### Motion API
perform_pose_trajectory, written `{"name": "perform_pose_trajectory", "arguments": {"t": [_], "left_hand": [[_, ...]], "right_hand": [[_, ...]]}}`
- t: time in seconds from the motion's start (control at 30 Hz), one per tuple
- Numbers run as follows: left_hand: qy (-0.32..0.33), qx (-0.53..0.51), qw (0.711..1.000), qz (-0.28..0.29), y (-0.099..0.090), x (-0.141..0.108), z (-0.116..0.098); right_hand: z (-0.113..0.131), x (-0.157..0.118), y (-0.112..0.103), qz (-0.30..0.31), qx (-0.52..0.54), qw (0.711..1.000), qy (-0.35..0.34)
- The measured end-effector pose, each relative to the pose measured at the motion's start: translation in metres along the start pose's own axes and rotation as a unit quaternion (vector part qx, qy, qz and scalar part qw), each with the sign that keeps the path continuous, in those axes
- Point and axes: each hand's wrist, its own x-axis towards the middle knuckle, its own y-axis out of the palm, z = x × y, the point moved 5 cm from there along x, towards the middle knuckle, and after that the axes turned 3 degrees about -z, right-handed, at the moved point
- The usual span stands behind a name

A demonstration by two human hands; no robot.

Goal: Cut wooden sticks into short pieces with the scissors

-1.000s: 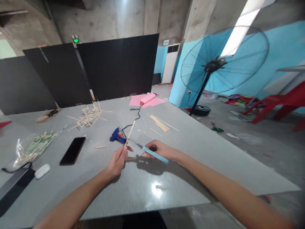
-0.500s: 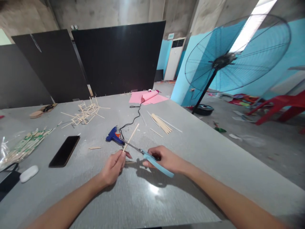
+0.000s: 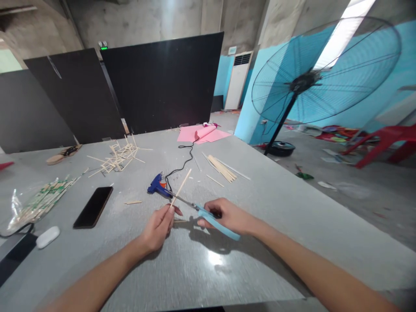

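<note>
Left hand (image 3: pixel 157 227) pinching thin pale wooden stick (image 3: pixel 183 183), tilted up over near half of smooth grey tabletop (image 3: pixel 182 268). Right hand (image 3: pixel 229 214) curled round light-blue-handled metal scissors (image 3: pixel 221 226), blades apparently touching stick. Blue plastic glue gun (image 3: pixel 158 186) just beyond left hand. Loose pale wooden strips (image 3: pixel 222 168) farther out. Pink paper sheets (image 3: pixel 203 134) along far edge; tangled stick frame (image 3: pixel 121 157) left of them.

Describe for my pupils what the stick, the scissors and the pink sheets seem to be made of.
The stick in the left hand: wood or bamboo, matte; the pale tan colour fits both.
The scissors in the right hand: blades probably metal, thin and grey; handles likely plastic, smooth light blue.
The pink sheets: probably paper, matte and thin, part rolled; thin foam is possible.
</note>
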Motion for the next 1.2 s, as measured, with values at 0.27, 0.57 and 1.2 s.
{"name": "perform_pose_trajectory", "arguments": {"t": [0.27,0.57,1.2], "left_hand": [[0.001,-0.007,1.0,0.007,-0.0002,-0.0005,0.0024],[0.007,0.005,1.0,0.006,-0.0006,-0.0005,0.0001],[0.011,0.073,0.997,-0.018,-0.0041,0.001,0.0027]], "right_hand": [[0.0043,-0.0007,-0.0006,-0.001,-0.011,1.0,0.002],[0.004,-0.001,-0.0007,0.0,-0.008,1.0,0.005],[0.0028,-0.0006,0.0015,0.016,0.008,1.0,-0.013]]}}
